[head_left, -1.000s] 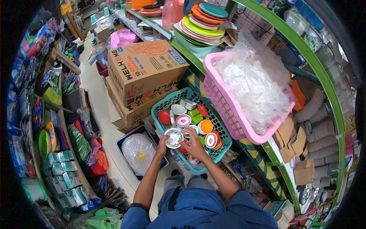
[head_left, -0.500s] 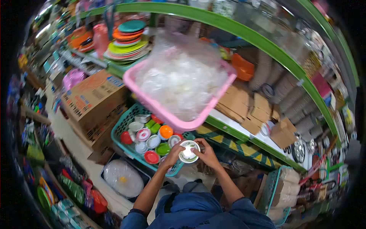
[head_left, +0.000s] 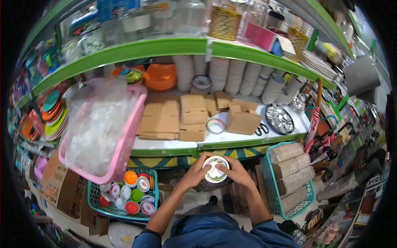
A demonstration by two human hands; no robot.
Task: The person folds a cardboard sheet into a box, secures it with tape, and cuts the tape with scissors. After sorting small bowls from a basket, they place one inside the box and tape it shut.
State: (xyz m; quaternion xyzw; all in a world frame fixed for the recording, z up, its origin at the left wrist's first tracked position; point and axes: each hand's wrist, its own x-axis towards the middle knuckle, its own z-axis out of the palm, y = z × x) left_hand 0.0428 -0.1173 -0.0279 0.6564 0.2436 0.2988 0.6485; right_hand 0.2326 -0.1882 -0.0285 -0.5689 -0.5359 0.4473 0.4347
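In the head view, clock directions reckoned from the centre of the hold: gripping a white bowl [head_left: 215, 173] with green markings, opening turned up toward the camera. Left hand [head_left: 194, 175] curled around the nine-o'clock side, right hand [head_left: 240, 175] around the three-o'clock side, both narrowed on the bowl, with thumbs laid over the rim. Held up clear of the floor, just in front of a green-edged shelf [head_left: 173, 144].

At nine o'clock, well apart from the left hand, a green basket [head_left: 92, 193] full of small dishes in red, white, green and orange. Just beyond, also at nine, a cardboard box [head_left: 60, 188]. Between nine and ten, a pink basket [head_left: 131, 132] heaped with clear plastic bags [head_left: 99, 130]. Toward eight, low down, a plastic-wrapped bundle [head_left: 123, 234].

On the shelf, toward eleven, flat cardboard pieces [head_left: 192, 118]; at twelve, a round ring [head_left: 215, 126]; near one, an open carton [head_left: 244, 122]. Between one and two, scissors [head_left: 261, 129], just beside a dark dish [head_left: 268, 122] of silvery, shiny things. Behind, between twelve and one, tall stacks of pale bowls [head_left: 235, 76]. At three, on the floor, another green basket [head_left: 273, 175] with wrapped stacks [head_left: 291, 175].
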